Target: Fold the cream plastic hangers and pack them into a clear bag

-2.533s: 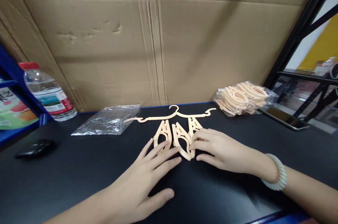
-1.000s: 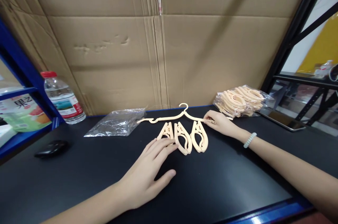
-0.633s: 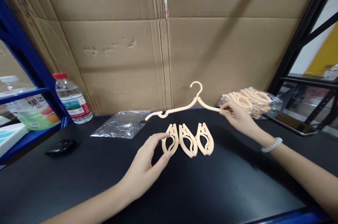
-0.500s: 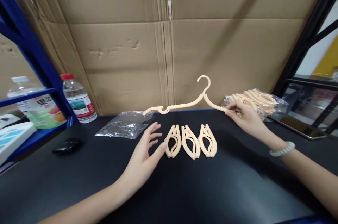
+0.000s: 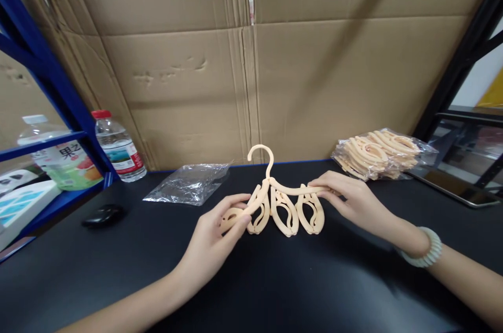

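Note:
Between my two hands is a cream folding clothes hanger (image 5: 291,189), hook upward, its arms spread to either side. My left hand (image 5: 218,233) pinches the left arm, with a folded-back end piece by the fingers. The tip of the right arm sits between the thumb and fingers of my right hand (image 5: 349,197). Below and behind the hanger, a left folded hanger (image 5: 253,225), a middle folded hanger (image 5: 283,212) and a right folded hanger (image 5: 314,212) lie in a row on the black table (image 5: 275,280). The held hanger partly covers their tops.
A clear bag of folded hangers (image 5: 377,152) lies at the right beside a dark phone-like slab (image 5: 456,187). An empty plastic bag (image 5: 188,182), a black mouse (image 5: 102,215) and a red-capped bottle (image 5: 120,150) are at the left. Cardboard (image 5: 176,76) stands behind.
The hanger has come nearer and leftward, now in front of the row. My left hand, open before, has closed on its left arm. My right hand still holds the other end.

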Demonstrator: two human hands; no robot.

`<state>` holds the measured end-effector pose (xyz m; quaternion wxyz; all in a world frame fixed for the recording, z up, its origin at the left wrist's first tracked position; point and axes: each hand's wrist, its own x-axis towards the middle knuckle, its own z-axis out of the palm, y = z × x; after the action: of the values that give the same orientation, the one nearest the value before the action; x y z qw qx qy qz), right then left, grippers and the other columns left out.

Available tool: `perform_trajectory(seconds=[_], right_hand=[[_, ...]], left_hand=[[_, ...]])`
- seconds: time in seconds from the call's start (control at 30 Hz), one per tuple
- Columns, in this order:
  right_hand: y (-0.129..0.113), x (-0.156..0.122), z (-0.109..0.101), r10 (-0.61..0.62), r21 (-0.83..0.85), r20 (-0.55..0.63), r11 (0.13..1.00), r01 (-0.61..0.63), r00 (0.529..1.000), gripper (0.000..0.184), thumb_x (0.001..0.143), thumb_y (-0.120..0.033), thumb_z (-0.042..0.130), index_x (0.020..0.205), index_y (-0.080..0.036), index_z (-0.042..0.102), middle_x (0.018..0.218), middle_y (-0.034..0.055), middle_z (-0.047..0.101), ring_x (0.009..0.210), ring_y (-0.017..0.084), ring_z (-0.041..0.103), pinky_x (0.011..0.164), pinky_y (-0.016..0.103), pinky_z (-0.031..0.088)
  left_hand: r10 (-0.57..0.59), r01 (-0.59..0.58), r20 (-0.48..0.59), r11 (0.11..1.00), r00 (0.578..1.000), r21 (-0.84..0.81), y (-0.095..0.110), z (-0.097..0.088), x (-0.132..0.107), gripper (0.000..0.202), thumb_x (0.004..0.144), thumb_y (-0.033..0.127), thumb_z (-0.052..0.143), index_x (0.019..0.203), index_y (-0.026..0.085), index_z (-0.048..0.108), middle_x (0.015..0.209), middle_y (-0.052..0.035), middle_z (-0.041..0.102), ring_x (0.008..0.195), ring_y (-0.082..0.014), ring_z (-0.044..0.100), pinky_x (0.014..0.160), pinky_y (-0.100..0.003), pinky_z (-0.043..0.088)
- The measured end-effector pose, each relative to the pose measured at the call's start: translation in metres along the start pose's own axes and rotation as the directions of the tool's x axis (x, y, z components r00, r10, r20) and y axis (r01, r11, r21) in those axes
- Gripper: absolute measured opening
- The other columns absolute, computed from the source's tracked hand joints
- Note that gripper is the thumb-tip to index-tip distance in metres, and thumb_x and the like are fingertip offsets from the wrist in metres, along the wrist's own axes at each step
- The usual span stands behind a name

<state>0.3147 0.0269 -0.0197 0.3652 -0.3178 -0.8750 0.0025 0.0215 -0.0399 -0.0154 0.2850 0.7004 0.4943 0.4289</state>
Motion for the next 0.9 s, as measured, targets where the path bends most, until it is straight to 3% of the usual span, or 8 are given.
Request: perform_trajectory(seconds=[0.17, 0.27, 0.4, 0.53, 0.67, 0.9], right_hand=[[0.007, 0.002, -0.008, -0.093, -0.148, -0.062, 0.986, 0.083, 0.994, 0.020, 0.096, -0.022, 0.046, 0.107, -0.021, 0.062, 0.097, 0.0074, 0.065, 0.089, 0.022, 0.058, 0.079, 0.038, 0.049], [0.007, 0.001, -0.013, -0.082, -0.337, -0.111, 0.941, 0.040, 0.990, 0.018, 0.095, -0.025, 0.048, 0.100, -0.020, 0.065, 0.096, 0.0082, 0.065, 0.087, 0.024, 0.057, 0.078, 0.041, 0.046], [-0.001, -0.002, -0.014, -0.028, -0.510, -0.155, 0.858, -0.056, 0.988, 0.023, 0.097, -0.026, 0.045, 0.103, -0.019, 0.066, 0.099, 0.0071, 0.067, 0.077, 0.019, 0.062, 0.063, 0.032, 0.046], [-0.006, -0.006, -0.008, -0.079, -0.610, -0.151, 0.792, -0.030, 0.985, 0.023, 0.098, -0.024, 0.044, 0.104, -0.021, 0.065, 0.103, 0.0051, 0.068, 0.071, 0.015, 0.064, 0.056, 0.027, 0.044], [-0.005, -0.007, -0.004, -0.089, -0.566, -0.151, 0.824, -0.012, 0.984, 0.023, 0.096, -0.017, 0.044, 0.106, -0.022, 0.064, 0.116, 0.0071, 0.063, 0.072, 0.015, 0.063, 0.059, 0.027, 0.048], [-0.007, -0.004, 0.000, -0.057, -0.273, -0.171, 0.962, 0.009, 0.984, 0.025, 0.095, -0.014, 0.043, 0.109, -0.019, 0.063, 0.131, 0.0135, 0.047, 0.091, 0.019, 0.061, 0.074, 0.035, 0.055]], left_hand=[[-0.069, 0.062, -0.125, 0.996, 0.990, -0.060, -0.003, -0.003, 0.003, 0.030, 0.081, 0.041, 0.065, 0.102, 0.020, 0.064, 0.082, -0.0027, 0.068, 0.075, -0.0170, 0.063, 0.067, -0.024, 0.051], [-0.097, 0.084, -0.140, 0.991, 0.985, -0.100, -0.003, -0.002, 0.004, 0.031, 0.078, 0.041, 0.069, 0.100, 0.019, 0.064, 0.077, -0.0016, 0.066, 0.069, -0.0148, 0.060, 0.060, -0.022, 0.048], [-0.121, 0.099, -0.160, 0.985, 0.980, -0.143, -0.004, -0.001, 0.004, 0.033, 0.076, 0.041, 0.071, 0.099, 0.019, 0.064, 0.074, -0.0008, 0.065, 0.067, -0.0136, 0.059, 0.061, -0.021, 0.047], [-0.147, 0.109, -0.194, 0.975, 0.970, -0.196, -0.007, -0.002, 0.004, 0.035, 0.074, 0.041, 0.073, 0.099, 0.019, 0.063, 0.076, -0.0014, 0.065, 0.070, -0.0151, 0.061, 0.065, -0.022, 0.048], [-0.162, 0.121, -0.201, 0.972, 0.966, -0.203, -0.010, -0.002, 0.005, 0.035, 0.076, 0.043, 0.072, 0.100, 0.018, 0.063, 0.078, -0.0026, 0.067, 0.072, -0.0157, 0.062, 0.065, -0.023, 0.048], [-0.149, 0.116, -0.182, 0.977, 0.972, -0.179, -0.016, -0.001, 0.006, 0.034, 0.077, 0.044, 0.071, 0.099, 0.019, 0.063, 0.076, -0.0005, 0.063, 0.070, -0.0145, 0.060, 0.065, -0.023, 0.047]])
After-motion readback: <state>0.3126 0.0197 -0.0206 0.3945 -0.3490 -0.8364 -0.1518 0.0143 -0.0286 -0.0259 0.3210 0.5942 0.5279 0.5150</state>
